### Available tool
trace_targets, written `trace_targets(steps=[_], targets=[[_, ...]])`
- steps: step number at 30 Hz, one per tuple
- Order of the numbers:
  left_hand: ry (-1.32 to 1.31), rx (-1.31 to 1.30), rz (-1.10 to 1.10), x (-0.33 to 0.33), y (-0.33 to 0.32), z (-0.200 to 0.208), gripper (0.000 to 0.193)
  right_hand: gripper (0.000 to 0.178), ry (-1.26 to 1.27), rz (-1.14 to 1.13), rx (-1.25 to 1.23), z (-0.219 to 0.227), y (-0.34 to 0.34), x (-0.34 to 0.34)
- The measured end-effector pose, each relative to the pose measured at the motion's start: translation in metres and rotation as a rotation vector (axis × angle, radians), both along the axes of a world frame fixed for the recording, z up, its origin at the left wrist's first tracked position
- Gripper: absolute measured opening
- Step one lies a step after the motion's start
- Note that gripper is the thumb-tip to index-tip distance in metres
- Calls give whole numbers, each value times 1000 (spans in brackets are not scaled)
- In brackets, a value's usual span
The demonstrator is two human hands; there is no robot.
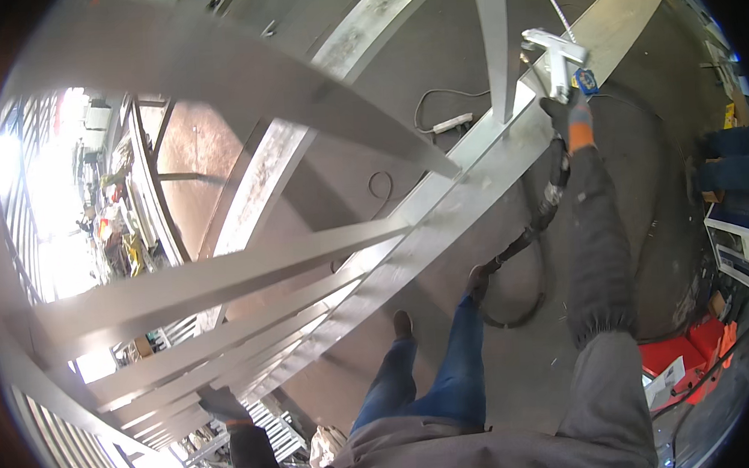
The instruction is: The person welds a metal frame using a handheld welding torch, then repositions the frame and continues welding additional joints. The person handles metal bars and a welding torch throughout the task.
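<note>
My right hand (566,116), in a dark glove with an orange cuff, is at the far right on the long metal beam (483,189). It is closed around the stem of a pale T-shaped metal piece (557,51). Close beside it are a thin brass-coloured tip (525,57) and a blue tape measure (586,81). A thick black hose (551,197) runs up to the wrist; where it ends is hidden. At the lower left, my left hand (222,404), gloved alike, grips one of the railing's metal bars (228,363); its fingertips are partly hidden.
Several slanting bars (223,282) join the beam across the left. A curved metal strip (268,176) lies beyond. On the floor are a power strip (452,124) and looping cables. At right stand a red case (682,357) and a white-fronted machine (735,246). My feet are near the hose.
</note>
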State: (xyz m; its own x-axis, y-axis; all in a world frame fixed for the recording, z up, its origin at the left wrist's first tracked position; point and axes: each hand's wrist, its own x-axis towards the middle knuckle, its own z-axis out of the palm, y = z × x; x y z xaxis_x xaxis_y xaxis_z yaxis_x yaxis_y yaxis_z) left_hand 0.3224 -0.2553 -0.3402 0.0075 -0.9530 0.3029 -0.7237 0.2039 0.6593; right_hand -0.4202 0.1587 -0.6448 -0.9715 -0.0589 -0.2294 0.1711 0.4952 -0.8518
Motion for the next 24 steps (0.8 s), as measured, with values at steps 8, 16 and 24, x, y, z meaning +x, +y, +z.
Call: trace_targets(steps=[8, 16, 24], targets=[[248, 106, -14, -21, 7, -3, 38, 49, -298, -186, -1055, 102, 68, 238], [542, 239, -489, -39, 14, -4, 34, 69, -221, 53, -1483, 205, 94, 469], [440, 273, -737, -34, 14, 7, 26, 65, -201, -137, -1369, 244, 12, 596]])
